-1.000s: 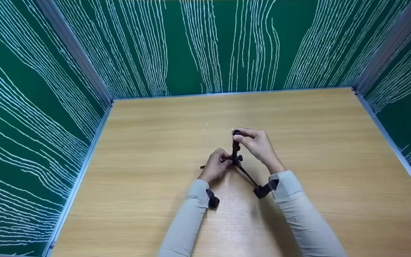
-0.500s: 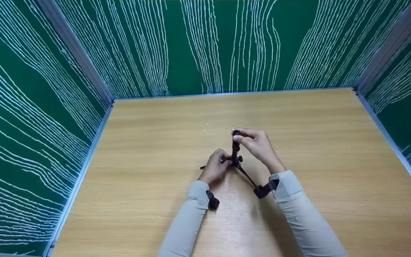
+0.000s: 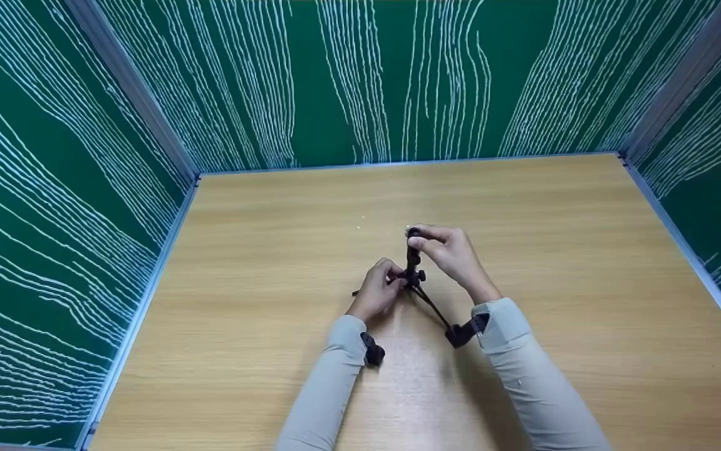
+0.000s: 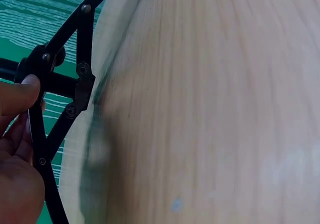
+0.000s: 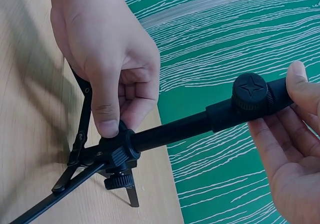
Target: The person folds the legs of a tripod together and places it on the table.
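black stand (image 3: 414,255): runs between the 2 hands, post roughly upright, top end in the right fingers, legs splayed below the left ones
left hand (image 3: 375,289): thumb and fingers clamped on the hub (image 5: 120,151); if that pinch slackens, I reckon the whole thing could twist or tip
right hand (image 3: 457,254): pinching the post's top end; a sideways tug there could lever the hub out of the left fingers
upper knob (image 5: 251,90): just beside the right fingertips; if it's loose, the tube could slide, imo
legs (image 5: 60,194): hinged right near the left fingertips, so a sudden fold might nip skin
feet: can't tell if they're all on the table (image 3: 260,351); uneven contact = wobble
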A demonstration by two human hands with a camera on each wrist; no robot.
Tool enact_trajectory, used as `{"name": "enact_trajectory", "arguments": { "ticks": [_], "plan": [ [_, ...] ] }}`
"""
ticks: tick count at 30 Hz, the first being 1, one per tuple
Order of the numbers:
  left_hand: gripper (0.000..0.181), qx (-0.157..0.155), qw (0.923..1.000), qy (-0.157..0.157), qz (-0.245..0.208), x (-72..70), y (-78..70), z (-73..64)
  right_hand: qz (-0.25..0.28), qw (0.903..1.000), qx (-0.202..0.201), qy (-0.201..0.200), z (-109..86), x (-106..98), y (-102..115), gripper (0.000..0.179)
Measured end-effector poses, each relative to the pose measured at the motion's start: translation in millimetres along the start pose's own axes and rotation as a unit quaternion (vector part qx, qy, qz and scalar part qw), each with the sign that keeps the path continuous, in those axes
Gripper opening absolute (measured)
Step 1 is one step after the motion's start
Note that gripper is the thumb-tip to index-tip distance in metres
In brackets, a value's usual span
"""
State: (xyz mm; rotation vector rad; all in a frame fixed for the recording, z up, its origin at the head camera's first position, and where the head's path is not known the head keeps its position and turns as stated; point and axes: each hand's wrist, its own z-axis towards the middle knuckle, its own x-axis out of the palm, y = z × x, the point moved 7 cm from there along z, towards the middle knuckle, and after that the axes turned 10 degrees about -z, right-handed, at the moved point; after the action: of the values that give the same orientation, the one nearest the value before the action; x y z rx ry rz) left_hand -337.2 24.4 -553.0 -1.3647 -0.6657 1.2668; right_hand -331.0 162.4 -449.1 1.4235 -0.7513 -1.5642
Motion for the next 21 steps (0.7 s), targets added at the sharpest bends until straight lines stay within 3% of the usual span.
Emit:
{"name": "enact_trajectory", "arguments": {
  "ticks": [16,21],
  "plan": [
    [0.007,0.001,0.9999,-0.011,-0.005,-0.7,1.7,-1.6,-0.012,0.9997,0.019,0.007,0.4,0.9,-3.3,0.032],
    [0.007,0.002,0.9999,-0.011,-0.004,-0.5,3.2,-1.6,-0.017,0.9996,0.019,0.010,-3.7,-0.8,9.2,0.032]
  ]
}}
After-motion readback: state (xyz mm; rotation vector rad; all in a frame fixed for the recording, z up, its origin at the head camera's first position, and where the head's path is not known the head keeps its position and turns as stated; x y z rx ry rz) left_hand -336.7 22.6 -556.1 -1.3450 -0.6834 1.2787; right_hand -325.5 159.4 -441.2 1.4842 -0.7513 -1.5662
